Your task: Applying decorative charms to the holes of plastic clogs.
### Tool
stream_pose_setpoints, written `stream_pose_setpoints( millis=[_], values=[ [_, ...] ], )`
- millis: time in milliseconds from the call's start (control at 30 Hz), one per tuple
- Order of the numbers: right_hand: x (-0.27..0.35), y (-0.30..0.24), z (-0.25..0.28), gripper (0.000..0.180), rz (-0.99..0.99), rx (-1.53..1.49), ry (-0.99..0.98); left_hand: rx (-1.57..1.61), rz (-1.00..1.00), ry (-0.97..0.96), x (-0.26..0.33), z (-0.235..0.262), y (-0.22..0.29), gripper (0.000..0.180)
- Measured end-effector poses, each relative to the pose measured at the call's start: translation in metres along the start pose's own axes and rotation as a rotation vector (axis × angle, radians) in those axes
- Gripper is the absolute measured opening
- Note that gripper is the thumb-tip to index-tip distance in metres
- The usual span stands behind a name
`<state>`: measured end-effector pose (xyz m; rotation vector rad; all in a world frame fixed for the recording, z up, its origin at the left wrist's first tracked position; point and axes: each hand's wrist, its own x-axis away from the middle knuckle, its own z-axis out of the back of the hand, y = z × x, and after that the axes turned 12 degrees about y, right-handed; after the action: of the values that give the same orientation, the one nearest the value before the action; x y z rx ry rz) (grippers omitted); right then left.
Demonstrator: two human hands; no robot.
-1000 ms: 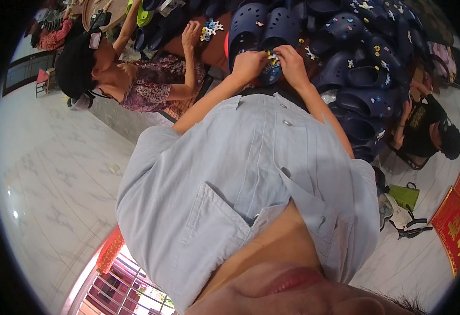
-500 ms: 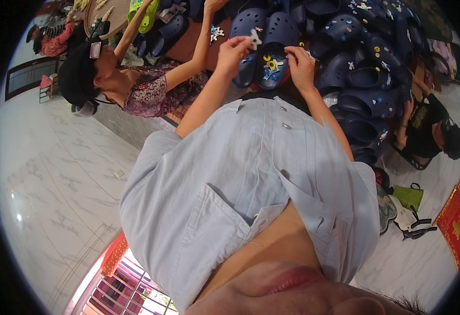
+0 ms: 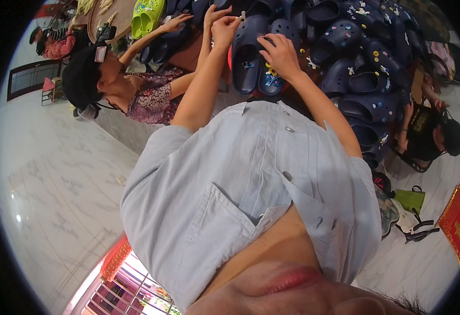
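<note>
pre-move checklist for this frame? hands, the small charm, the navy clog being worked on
1. Left hand pinches a small pale charm at its fingertips: ok.
2. Right hand rests on the navy clog: ok.
3. Clog lies on the pile of navy clogs, steadied: ok.
4. Which hole the charm is aimed at: cannot tell.
5. Co-worker's hand beside the left hand, apart from it: ok.
6. Yellow flower charm seated on the clog: ok.

Small white piece [image 3: 242,16] in left hand [image 3: 225,29]: too tiny to identify.
</note>
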<state>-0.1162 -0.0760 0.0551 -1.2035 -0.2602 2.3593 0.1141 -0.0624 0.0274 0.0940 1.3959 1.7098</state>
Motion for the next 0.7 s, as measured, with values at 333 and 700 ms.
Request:
stream_pose_setpoints(
  millis=[333,700],
  values=[
    [0.007,0.007,-0.029,0.048,0.066,0.194,-0.073,-0.217,0.094,0.019,-0.006,-0.031,-0.001,0.022],
    [0.010,0.009,-0.031,0.052,0.049,0.212,-0.078,-0.262,-0.206,0.003,-0.003,-0.037,-0.013,0.015]
  ],
)
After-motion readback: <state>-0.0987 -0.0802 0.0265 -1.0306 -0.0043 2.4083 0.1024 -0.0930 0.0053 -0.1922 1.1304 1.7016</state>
